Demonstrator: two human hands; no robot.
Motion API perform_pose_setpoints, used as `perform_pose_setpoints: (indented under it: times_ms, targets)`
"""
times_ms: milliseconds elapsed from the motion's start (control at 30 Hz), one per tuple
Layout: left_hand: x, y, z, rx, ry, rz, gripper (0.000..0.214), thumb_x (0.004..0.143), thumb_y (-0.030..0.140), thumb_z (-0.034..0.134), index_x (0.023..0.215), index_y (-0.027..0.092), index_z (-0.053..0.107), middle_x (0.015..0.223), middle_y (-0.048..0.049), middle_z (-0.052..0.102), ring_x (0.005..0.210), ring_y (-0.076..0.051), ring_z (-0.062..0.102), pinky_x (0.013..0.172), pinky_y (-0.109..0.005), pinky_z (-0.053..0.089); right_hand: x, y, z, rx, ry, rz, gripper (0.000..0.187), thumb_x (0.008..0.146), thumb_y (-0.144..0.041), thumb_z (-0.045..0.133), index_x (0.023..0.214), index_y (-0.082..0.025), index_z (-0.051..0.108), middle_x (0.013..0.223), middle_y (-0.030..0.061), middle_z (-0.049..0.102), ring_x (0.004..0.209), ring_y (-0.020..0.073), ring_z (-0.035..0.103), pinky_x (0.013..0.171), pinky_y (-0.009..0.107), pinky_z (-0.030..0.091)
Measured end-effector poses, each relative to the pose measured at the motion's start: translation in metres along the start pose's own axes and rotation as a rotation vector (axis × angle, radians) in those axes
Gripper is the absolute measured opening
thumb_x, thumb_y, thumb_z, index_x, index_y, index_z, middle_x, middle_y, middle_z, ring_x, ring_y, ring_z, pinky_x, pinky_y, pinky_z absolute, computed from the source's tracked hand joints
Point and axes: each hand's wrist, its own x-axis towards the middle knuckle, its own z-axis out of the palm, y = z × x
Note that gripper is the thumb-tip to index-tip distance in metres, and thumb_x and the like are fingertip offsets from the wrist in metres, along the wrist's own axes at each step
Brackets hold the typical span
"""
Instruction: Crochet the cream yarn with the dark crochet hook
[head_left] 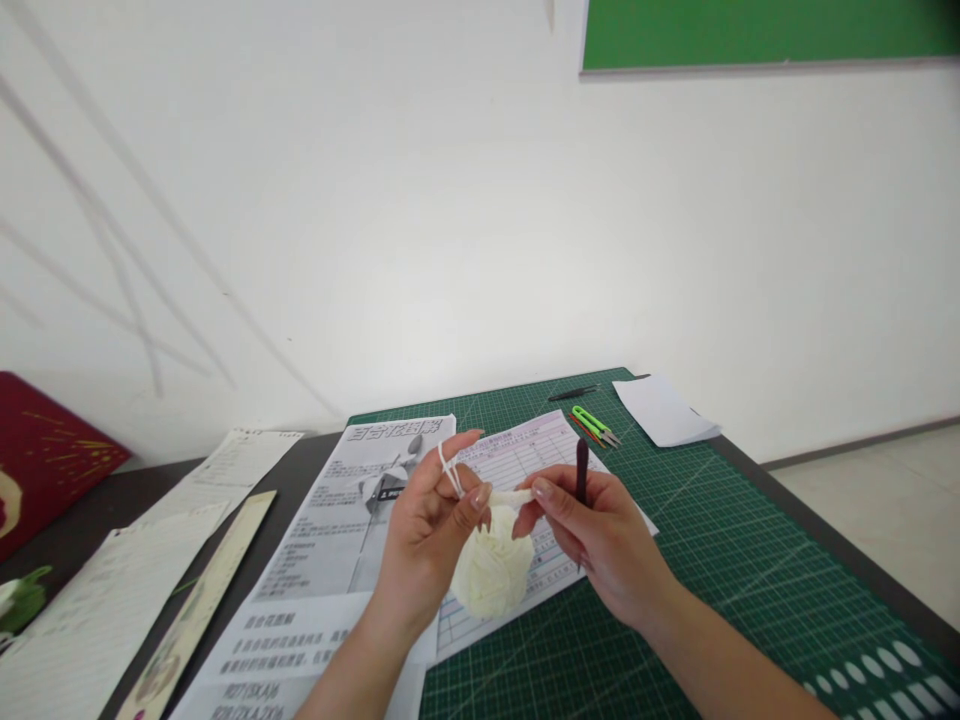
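My left hand (431,525) is raised over the papers with cream yarn strand (450,470) looped over its index finger and pinched between thumb and fingers. My right hand (592,545) faces it, pinching the same strand at its fingertips and gripping a dark crochet hook (581,470) that points upward. A cream yarn ball (491,575) lies on the paper just below and between both hands. The hook's tip is hidden behind my fingers.
A green cutting mat (712,560) covers the dark table. Printed instruction sheets (330,540) and a pink form (517,455) lie under my hands. Green thread snips (595,424), a dark tool (574,393) and white paper (664,410) sit at the back. More papers and a red board (41,450) are left.
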Motion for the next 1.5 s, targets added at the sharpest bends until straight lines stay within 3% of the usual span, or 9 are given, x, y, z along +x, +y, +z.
perform_pose_setpoints:
  times_ms: [300, 467, 567, 633, 733, 900, 1167, 1300, 1500]
  targets:
    - [-0.001, -0.001, -0.003, 0.123, -0.011, 0.098, 0.037, 0.08, 0.017, 0.06, 0.114, 0.03, 0.056, 0.064, 0.0058, 0.052, 0.056, -0.008, 0.048, 0.055, -0.02, 0.039, -0.002, -0.004, -0.001, -0.037, -0.022, -0.055, 0.031, 0.081, -0.043, 0.057, 0.078, -0.014, 0.067, 0.052, 0.0, 0.062, 0.035, 0.0031, 0.019, 0.035, 0.022, 0.009]
    - [-0.003, -0.002, -0.01, 0.569, -0.057, 0.328, 0.044, 0.079, 0.011, 0.057, 0.118, 0.03, 0.052, 0.068, 0.0046, 0.054, 0.061, -0.011, 0.052, 0.063, -0.026, 0.042, -0.001, 0.0, 0.005, -0.221, 0.05, -0.082, 0.029, 0.058, -0.025, 0.082, 0.08, -0.019, 0.064, 0.052, -0.009, 0.046, 0.046, 0.0053, 0.034, 0.043, 0.019, 0.026]
    - [-0.005, -0.002, -0.013, 0.75, -0.115, 0.415, 0.047, 0.078, 0.007, 0.056, 0.119, 0.029, 0.051, 0.072, 0.0031, 0.057, 0.063, -0.013, 0.054, 0.063, -0.027, 0.042, 0.0, 0.002, 0.008, -0.266, 0.038, -0.049, 0.02, 0.061, -0.024, 0.08, 0.075, -0.018, 0.067, 0.054, -0.0068, 0.053, 0.049, 0.0068, 0.043, 0.046, 0.019, 0.032]
    - [-0.006, -0.002, -0.013, 0.715, -0.124, 0.396, 0.046, 0.079, 0.008, 0.056, 0.12, 0.029, 0.051, 0.07, 0.003, 0.057, 0.061, -0.013, 0.054, 0.061, -0.027, 0.042, 0.0, 0.002, 0.008, -0.25, 0.015, -0.045, 0.011, 0.069, -0.028, 0.074, 0.071, -0.017, 0.069, 0.057, -0.0024, 0.062, 0.053, 0.01, 0.053, 0.051, 0.022, 0.039]
    - [-0.005, -0.001, -0.009, 0.468, -0.064, 0.288, 0.04, 0.081, 0.013, 0.056, 0.119, 0.027, 0.052, 0.066, 0.0034, 0.056, 0.06, -0.013, 0.053, 0.058, -0.026, 0.042, 0.0, -0.002, 0.005, -0.195, -0.034, -0.054, 0.01, 0.074, -0.028, 0.07, 0.075, -0.019, 0.072, 0.067, 0.0026, 0.072, 0.065, 0.0163, 0.064, 0.065, 0.029, 0.048]
    - [-0.001, 0.004, -0.002, 0.187, -0.012, 0.096, 0.037, 0.078, 0.017, 0.062, 0.114, 0.025, 0.056, 0.063, 0.0044, 0.054, 0.057, -0.011, 0.05, 0.055, -0.024, 0.04, -0.001, -0.01, -0.001, -0.204, -0.08, -0.044, 0.017, 0.077, -0.027, 0.067, 0.093, -0.021, 0.071, 0.081, 0.0057, 0.076, 0.087, 0.0229, 0.067, 0.08, 0.037, 0.049]
    - [0.003, 0.006, -0.001, 0.119, 0.027, 0.056, 0.037, 0.077, 0.018, 0.063, 0.113, 0.025, 0.058, 0.061, 0.0056, 0.051, 0.055, -0.01, 0.047, 0.054, -0.022, 0.038, 0.002, -0.011, -0.004, -0.405, -0.006, -0.053, 0.014, 0.074, -0.029, 0.069, 0.067, -0.017, 0.071, 0.065, 0.0038, 0.074, 0.061, 0.0169, 0.06, 0.06, 0.029, 0.043]
    - [0.002, 0.005, -0.003, 0.081, 0.009, 0.052, 0.037, 0.077, 0.018, 0.063, 0.113, 0.025, 0.058, 0.061, 0.0055, 0.051, 0.055, -0.01, 0.047, 0.054, -0.022, 0.037, 0.001, -0.009, -0.006, -0.295, -0.058, -0.051, 0.013, 0.078, -0.029, 0.066, 0.074, -0.018, 0.072, 0.067, 0.0036, 0.074, 0.061, 0.0153, 0.058, 0.056, 0.027, 0.041]
    - [0.002, 0.004, -0.004, -0.002, 0.002, 0.011, 0.038, 0.078, 0.021, 0.063, 0.115, 0.025, 0.056, 0.062, 0.0049, 0.052, 0.057, -0.01, 0.049, 0.057, -0.023, 0.039, -0.002, -0.007, -0.006, -0.121, -0.056, 0.022, 0.01, 0.076, -0.026, 0.068, 0.08, -0.018, 0.072, 0.062, 0.0023, 0.074, 0.038, 0.0062, 0.041, 0.039, 0.022, 0.026]
